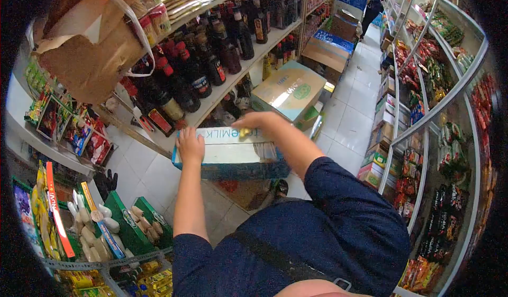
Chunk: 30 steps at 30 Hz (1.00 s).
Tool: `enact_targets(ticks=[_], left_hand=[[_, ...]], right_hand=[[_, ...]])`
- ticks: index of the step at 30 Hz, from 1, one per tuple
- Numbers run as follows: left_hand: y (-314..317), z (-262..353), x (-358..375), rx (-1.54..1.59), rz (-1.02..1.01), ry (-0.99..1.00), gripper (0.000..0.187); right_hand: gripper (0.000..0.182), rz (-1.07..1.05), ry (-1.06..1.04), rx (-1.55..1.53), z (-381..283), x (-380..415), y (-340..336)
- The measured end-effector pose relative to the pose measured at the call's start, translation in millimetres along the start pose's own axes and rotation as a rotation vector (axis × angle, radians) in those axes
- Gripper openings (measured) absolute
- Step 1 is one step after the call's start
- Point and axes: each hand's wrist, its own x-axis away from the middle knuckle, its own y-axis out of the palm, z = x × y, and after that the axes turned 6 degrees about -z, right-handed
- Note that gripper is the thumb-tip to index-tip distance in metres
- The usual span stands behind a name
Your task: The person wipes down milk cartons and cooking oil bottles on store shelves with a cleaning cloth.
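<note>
A long blue and white box (pixel 230 154) is being held up in the aisle of a shop, in front of the person's chest. The word "MILK" can be read on its top. The box is being kept flat and level, above the white floor (pixel 352 122).

The left hand (pixel 190 146) is being laid flat on the top of the box near its left end, with the fingers spread wide and the palm down. The left arm is being held almost straight, reaching forward from a dark blue sleeve. The right hand (pixel 259 121) is being curled over the far top edge of the box, with its fingers bent down on the lid. The right arm is being bent at the elbow and is crossing over the right end of the box.

A shelf (pixel 233 80) full of dark bottles (pixel 211 64) is being faced just past the far edge of the box. A cardboard box (pixel 288 90) is lying on the floor close behind the right hand. More room is being left open to the right, where the aisle is running on between racks of snack packets (pixel 450 191). A brown paper bag (pixel 87 38) is hanging up high on the left. Another person (pixel 370 1) is standing far down the aisle.
</note>
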Motion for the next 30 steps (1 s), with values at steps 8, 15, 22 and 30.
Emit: enact_targets(ticks=[8,15,22,30], left_hand=[[-9.0,8.7,-2.9,-0.033,-0.038,-0.031,0.035],[-9.0,1.3,-0.5,-0.016,-0.008,-0.044,0.038],[1.6,-6.7,-2.4,-0.003,-0.055,-0.014,0.040],[-7.9,6.6,0.4,-0.046,-0.022,-0.017,0.038]], right_hand=[[0.053,-0.087,0.213,-0.117,49.6,89.2,-33.5],[0.054,0.144,-0.230,0.324,-60.6,17.5,15.8],[0.042,0.451,-0.269,0.439,-80.6,31.7,41.8],[0.034,0.279,-0.153,0.258,20.9,52.7,-13.1]])
